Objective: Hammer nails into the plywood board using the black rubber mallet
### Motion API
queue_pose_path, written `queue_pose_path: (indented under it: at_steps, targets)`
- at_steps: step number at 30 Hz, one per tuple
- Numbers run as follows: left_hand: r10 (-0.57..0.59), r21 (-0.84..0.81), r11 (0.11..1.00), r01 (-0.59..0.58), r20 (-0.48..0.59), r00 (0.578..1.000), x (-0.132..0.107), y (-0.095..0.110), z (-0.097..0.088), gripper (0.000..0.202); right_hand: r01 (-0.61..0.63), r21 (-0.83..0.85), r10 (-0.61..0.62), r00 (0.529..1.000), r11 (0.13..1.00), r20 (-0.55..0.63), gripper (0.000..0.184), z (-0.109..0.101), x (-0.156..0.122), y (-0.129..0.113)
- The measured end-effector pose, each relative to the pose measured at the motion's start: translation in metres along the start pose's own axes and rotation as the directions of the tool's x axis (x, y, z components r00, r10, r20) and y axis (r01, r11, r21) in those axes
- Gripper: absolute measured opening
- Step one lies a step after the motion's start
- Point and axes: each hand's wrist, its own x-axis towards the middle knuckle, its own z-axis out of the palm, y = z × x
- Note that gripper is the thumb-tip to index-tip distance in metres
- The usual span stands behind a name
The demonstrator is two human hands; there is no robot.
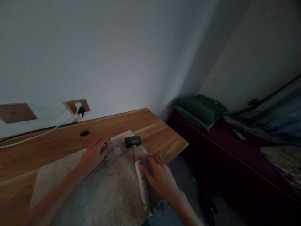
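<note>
A rubber mallet with a black head [133, 141] and a worn, pale-wrapped handle [142, 185] lies on a pale, stained board [94, 194]. My right hand [162, 177] rests beside the handle, fingers apart, its thumb at or touching the wrap; it does not grip the mallet. To the left, my left hand [92, 155] reaches over the board with fingers loosely bent and the thumb apart. Several small shiny metal pieces, perhaps nails [105, 160], are scattered by its fingertips; a curved metal piece [109, 174] lies nearer me. Whether the left fingertips touch any piece is unclear.
The board sits on a wooden tabletop [162, 131] with a round cable hole [84, 133]. Plugs fill a wall socket [80, 106]; a white cable [50, 130] runs along the back. Beyond the table's right edge, a bed with a dark purple cover [211, 150] holds a green pillow [202, 108].
</note>
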Motion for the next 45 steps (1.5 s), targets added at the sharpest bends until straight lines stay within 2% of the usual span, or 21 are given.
queue_pose_path:
  at_steps: [6,11,14,18,20,23,25,29,31,34,38,45]
  targets:
    - [-0.035,-0.004,0.999,0.036,0.059,0.998,-0.008,0.005,-0.012,0.021,-0.013,0.116,0.009,0.999,0.993,0.033,0.041,-0.01,0.003,0.011]
    - [-0.017,-0.135,0.99,0.034,0.123,0.992,0.011,0.021,-0.009,0.015,0.065,0.099,-0.055,0.994,0.993,-0.094,0.038,-0.004,0.007,0.005]
    - [0.032,-0.202,0.979,-0.003,0.143,0.989,0.028,0.034,0.002,0.014,0.047,0.14,-0.044,0.999,0.989,-0.025,0.049,0.009,0.008,-0.008]
    - [0.018,-0.278,0.961,0.018,0.127,0.992,0.042,0.041,0.015,0.021,-0.047,0.164,0.03,0.994,0.985,0.107,0.055,0.014,0.016,-0.017]
    - [0.001,-0.291,0.956,0.034,0.118,0.993,0.043,0.038,0.018,0.024,-0.079,0.194,0.053,0.989,0.978,0.138,0.044,0.009,0.021,-0.014]
    - [-0.03,-0.309,0.949,0.056,0.087,0.996,0.041,0.032,0.019,0.026,-0.111,0.278,0.066,0.984,0.954,0.166,0.016,-0.001,0.029,-0.004]
    - [-0.033,-0.312,0.948,0.058,0.083,0.996,0.04,0.03,0.02,0.026,-0.202,0.416,0.112,0.966,0.887,0.232,0.011,-0.004,0.033,0.004]
    - [-0.024,-0.286,0.957,0.057,0.116,0.993,0.039,0.031,0.021,0.029,-0.433,0.672,0.169,0.89,0.601,0.422,0.022,-0.002,0.038,0.011]
    - [-0.026,-0.273,0.96,0.059,0.123,0.992,0.039,0.033,0.022,0.028,-0.463,0.716,0.178,0.88,0.522,0.44,0.03,0.001,0.037,0.01]
    - [-0.004,-0.26,0.965,0.032,0.108,0.994,0.039,0.036,0.022,0.017,-0.48,0.753,0.245,0.877,0.449,0.413,0.041,0.005,0.035,0.008]
    - [0.019,-0.249,0.969,0.003,0.087,0.996,0.038,0.038,0.023,0.013,-0.508,0.726,0.325,0.86,0.464,0.394,0.045,0.007,0.033,0.009]
    - [0.008,-0.289,0.957,0.021,0.098,0.995,0.037,0.039,0.025,0.01,-0.447,0.688,0.286,0.895,0.571,0.344,0.051,0.011,0.034,0.012]
